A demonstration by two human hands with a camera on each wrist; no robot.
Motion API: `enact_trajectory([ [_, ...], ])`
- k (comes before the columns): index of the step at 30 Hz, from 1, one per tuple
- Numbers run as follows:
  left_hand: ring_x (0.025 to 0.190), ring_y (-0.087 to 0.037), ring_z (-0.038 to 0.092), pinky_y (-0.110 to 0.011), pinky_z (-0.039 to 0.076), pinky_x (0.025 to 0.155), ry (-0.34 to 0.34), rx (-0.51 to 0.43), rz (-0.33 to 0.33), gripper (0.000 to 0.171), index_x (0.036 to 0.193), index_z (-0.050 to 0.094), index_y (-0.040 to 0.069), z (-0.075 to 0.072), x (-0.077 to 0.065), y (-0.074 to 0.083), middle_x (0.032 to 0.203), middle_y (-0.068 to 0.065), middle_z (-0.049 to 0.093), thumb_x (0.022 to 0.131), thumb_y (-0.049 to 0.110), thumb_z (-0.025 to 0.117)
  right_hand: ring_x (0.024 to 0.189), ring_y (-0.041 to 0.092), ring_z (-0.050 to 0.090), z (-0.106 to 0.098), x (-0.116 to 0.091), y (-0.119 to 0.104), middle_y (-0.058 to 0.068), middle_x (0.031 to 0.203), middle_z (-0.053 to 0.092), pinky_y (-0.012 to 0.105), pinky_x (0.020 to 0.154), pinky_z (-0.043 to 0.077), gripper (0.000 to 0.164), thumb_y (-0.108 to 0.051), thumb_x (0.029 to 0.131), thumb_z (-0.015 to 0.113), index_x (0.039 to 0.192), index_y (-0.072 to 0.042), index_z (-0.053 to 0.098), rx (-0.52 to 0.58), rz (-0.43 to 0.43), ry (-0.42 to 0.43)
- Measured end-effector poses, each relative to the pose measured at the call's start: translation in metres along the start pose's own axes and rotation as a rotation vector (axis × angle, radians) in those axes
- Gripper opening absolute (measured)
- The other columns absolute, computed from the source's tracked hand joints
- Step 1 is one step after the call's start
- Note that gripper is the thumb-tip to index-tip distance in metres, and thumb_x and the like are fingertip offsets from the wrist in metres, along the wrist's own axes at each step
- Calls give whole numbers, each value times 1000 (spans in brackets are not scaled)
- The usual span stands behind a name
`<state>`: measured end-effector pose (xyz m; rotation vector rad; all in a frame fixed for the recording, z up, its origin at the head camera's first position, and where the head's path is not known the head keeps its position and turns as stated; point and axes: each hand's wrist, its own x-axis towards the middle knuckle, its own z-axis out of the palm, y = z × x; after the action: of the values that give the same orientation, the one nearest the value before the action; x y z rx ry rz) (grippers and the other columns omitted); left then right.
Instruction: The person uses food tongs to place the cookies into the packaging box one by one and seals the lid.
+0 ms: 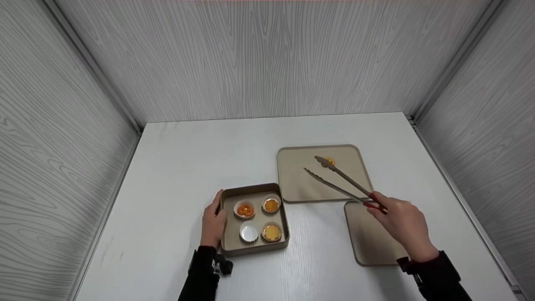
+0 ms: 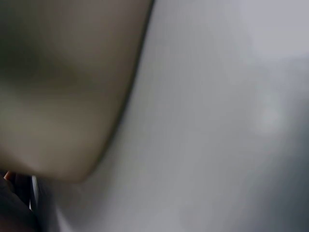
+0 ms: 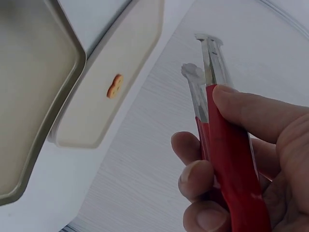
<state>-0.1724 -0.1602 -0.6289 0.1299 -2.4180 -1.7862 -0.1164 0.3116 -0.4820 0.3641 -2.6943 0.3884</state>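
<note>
My left hand point(image 1: 213, 225) grips the left wall of a square brown baking pan point(image 1: 255, 251), with the thumb at its rim. Inside the pan stand several small paper cups: one with orange pieces point(image 1: 245, 210), one with a yellow swirl point(image 1: 271, 205), one with a flat yellow filling point(image 1: 271, 232), and a bare white cup point(image 1: 249, 232). My right hand point(image 1: 403, 223) holds metal tongs point(image 3: 236, 164) by their red handles, arms spread apart. The tong tips hang over the back tray point(image 1: 292, 188), beside a small orange-yellow biscuit point(image 3: 115, 86) lying on it.
A second, smaller beige tray point(image 1: 372, 246) lies under and left of my right forearm, near the back tray's front edge. All stands on a white table point(image 1: 175, 167), enclosed by grey wood-grain panels point(image 1: 267, 58) at the back and sides.
</note>
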Motion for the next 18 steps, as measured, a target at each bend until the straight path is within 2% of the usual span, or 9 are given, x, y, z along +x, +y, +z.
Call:
enact_trajectory([
  [3,137,-24,45,-43,33,113,3,4,5,67,159,40,14,0,0,-1,157,-10,46,94,1,46,56,25,63,5,2,6,14,78,73,39,43,46,37,-14,79,87,113,-5,74,1,34,-3],
  [9,118,-29,49,-41,33,98,-2,5,-1,66,159,40,15,0,0,1,157,-8,46,94,2,46,57,29,65,15,4,18,17,78,73,43,44,48,36,-16,82,85,113,-1,72,11,99,-22],
  [14,129,-23,48,-40,34,105,-15,3,-6,66,160,38,15,-1,0,2,158,-8,46,95,3,45,55,29,61,21,7,27,16,74,70,43,44,46,30,-17,84,83,106,-1,71,19,141,-52],
  [18,131,-22,48,-40,35,105,-19,-3,-10,66,160,38,16,-1,-1,2,157,-7,46,96,3,45,54,28,60,26,8,32,16,73,69,43,44,45,25,-16,85,82,99,0,69,32,158,-77],
])
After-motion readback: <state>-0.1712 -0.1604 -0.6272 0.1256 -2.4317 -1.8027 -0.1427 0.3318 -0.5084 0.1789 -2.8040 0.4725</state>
